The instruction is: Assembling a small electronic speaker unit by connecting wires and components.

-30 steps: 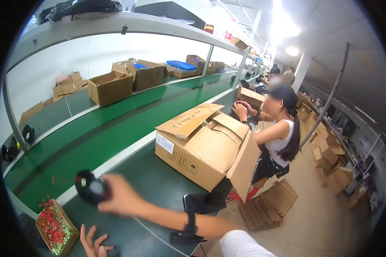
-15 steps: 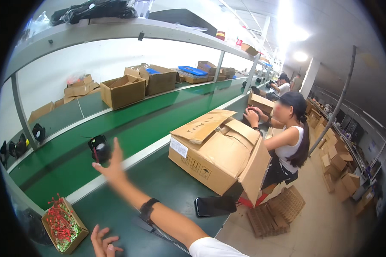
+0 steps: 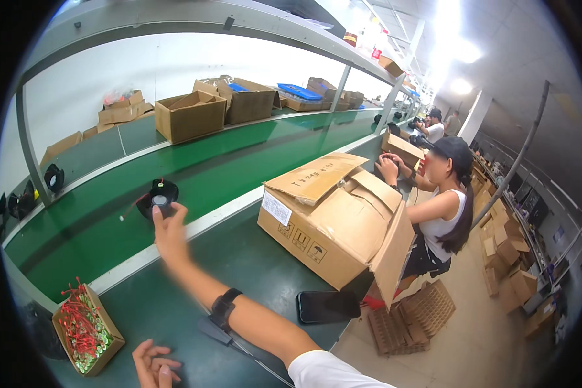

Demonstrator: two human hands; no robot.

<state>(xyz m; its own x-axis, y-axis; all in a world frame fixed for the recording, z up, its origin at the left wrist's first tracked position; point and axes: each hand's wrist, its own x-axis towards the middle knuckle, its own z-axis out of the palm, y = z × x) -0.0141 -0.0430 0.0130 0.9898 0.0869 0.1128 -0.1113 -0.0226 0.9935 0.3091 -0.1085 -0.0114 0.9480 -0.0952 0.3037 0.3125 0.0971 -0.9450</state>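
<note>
At nine o'clock, a black fan [image 3: 160,194] shows against the green belt [image 3: 233,168], its lower edge hidden by the right hand [image 3: 170,234], thumb and fingers parted; whether they grip it, I cannot tell. At seven o'clock, the left hand [image 3: 154,365], loosely spread, is cut off below.

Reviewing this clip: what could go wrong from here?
The black fan is on or just above the green belt, with the right hand's fingertips at it; its loose lead might snag or get tugged.

The phone lies near the bench edge, so a sweeping forearm could knock it off.

Red wires stick up from the small box near the left hand and may catch.
</note>
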